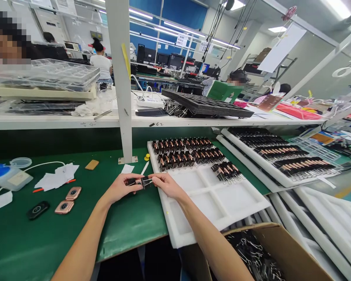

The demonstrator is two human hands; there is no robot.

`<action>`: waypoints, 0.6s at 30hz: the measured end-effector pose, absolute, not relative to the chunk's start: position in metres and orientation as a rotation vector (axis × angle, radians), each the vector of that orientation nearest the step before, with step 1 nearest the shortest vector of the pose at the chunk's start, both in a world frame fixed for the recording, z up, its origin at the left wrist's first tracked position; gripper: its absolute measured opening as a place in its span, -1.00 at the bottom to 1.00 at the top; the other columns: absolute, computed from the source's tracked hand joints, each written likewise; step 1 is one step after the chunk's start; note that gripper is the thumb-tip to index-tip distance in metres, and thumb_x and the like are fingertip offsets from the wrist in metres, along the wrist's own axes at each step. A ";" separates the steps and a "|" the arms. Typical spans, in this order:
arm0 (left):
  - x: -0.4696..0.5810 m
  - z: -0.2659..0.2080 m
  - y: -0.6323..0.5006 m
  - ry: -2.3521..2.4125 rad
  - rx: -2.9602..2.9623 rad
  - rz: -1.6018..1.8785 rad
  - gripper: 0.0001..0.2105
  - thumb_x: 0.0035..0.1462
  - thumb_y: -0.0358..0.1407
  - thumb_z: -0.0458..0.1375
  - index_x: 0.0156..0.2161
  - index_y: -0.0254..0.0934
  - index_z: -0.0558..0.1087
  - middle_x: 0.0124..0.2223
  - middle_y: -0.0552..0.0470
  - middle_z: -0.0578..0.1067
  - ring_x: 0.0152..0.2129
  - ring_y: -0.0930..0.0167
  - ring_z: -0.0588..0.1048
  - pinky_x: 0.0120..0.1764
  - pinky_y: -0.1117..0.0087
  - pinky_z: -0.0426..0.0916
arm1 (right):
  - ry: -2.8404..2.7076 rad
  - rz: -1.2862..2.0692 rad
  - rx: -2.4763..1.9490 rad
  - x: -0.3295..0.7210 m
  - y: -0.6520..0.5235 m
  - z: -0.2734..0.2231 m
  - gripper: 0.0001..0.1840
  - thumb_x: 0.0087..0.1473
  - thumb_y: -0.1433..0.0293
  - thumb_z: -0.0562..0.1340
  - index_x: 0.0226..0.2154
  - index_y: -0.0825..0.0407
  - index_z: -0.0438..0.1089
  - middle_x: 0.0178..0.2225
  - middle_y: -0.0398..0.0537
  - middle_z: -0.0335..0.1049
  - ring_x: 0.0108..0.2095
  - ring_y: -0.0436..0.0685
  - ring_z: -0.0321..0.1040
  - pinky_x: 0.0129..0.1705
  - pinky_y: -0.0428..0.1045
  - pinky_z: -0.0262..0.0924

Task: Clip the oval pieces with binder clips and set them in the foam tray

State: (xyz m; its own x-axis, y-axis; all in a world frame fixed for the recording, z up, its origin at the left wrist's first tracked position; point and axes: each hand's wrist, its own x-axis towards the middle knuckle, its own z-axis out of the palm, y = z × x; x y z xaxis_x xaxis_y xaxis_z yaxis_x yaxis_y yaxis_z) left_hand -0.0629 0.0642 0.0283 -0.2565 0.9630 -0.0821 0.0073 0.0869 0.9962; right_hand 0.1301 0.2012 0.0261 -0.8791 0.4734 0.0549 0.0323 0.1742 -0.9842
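Over the green mat, my left hand (118,189) grips a small rose-gold watch-like case (138,182) with black binder clips on it. My right hand (169,186) pinches the wire handles of the binder clip (146,182) at the case's right side. Just beyond them stands a white foam tray (190,183) with rows of clipped cases (181,146) at its far end and a shorter group (226,171) at its right. Two rose-gold cases (64,207) and a black one (38,210) lie on the mat at left.
A cardboard box (292,249) of loose binder clips sits at lower right, beside stacked white foam trays (324,222). Another filled tray (248,156) lies at right. A white post (125,97) and shelf (61,124) cross ahead. A bottle (8,177) stands left; co-workers sit beyond.
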 end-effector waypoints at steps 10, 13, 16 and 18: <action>-0.065 0.028 0.064 1.472 1.095 1.295 -0.57 -0.08 -0.15 0.45 -0.07 -0.24 0.67 -0.25 -0.11 0.63 -0.56 0.37 0.46 -0.40 0.28 0.44 | -2.095 1.728 -0.513 0.130 0.199 0.025 -0.52 0.21 0.00 0.20 -0.17 0.05 0.58 -0.49 -0.17 0.28 -0.43 0.05 0.12 -0.35 -0.02 -0.01; -0.064 0.029 0.064 1.460 1.087 1.303 -0.58 -0.10 -0.16 0.46 -0.09 -0.24 0.68 -0.28 -0.09 0.63 -0.57 0.37 0.46 -0.41 0.29 0.43 | -2.040 1.765 -0.555 0.128 0.196 0.027 -0.54 0.18 0.04 0.23 -0.10 0.04 0.55 -0.46 -0.16 0.35 -0.44 0.05 0.20 -0.35 -0.02 0.09; -0.060 0.031 0.064 1.439 1.094 1.281 -0.58 -0.11 -0.16 0.47 -0.09 -0.22 0.67 -0.34 -0.05 0.62 -0.57 0.35 0.48 -0.40 0.29 0.44 | -2.074 1.727 -0.573 0.124 0.188 0.035 -0.58 0.14 0.14 0.30 0.00 -0.03 0.51 -0.40 -0.16 0.43 -0.41 0.06 0.30 -0.30 -0.01 0.18; -0.058 0.032 0.065 1.425 1.118 1.259 -0.58 -0.11 -0.15 0.47 -0.08 -0.20 0.66 -0.32 -0.06 0.63 -0.51 0.29 0.54 -0.33 0.25 0.47 | -2.130 1.663 -0.575 0.123 0.181 0.040 -0.68 0.12 0.22 0.31 -0.07 -0.06 0.55 -0.34 -0.14 0.49 -0.36 0.07 0.34 -0.26 -0.02 0.20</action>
State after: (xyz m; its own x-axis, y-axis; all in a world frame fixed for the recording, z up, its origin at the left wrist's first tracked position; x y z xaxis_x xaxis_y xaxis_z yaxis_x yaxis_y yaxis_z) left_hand -0.0580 0.0653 0.0316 -0.1841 0.9811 -0.0593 0.0616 0.0717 0.9955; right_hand 0.1225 0.1809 0.0401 -0.8456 0.5320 0.0434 0.0868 0.2173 -0.9722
